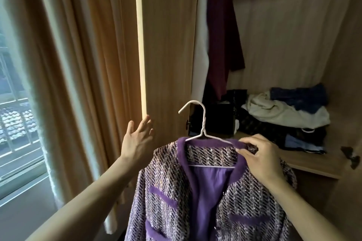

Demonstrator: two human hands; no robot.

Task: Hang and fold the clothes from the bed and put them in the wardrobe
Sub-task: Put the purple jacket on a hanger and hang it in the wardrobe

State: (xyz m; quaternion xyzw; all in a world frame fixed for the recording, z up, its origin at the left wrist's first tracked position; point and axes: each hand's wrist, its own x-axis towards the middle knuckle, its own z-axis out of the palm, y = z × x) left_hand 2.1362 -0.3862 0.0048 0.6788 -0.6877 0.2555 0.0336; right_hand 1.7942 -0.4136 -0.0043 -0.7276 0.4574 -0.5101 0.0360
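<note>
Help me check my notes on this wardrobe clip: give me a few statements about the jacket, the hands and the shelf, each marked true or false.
1. The purple tweed jacket hangs on a white hanger. True.
2. The right hand has its grip on the jacket's collar. True.
3. The left hand holds the hanger's hook. False: it is open, fingers at the wardrobe door edge.
4. The shelf holds neatly folded stacks. False: the clothes pile is crumpled.
5. A maroon garment hangs inside. True.
</note>
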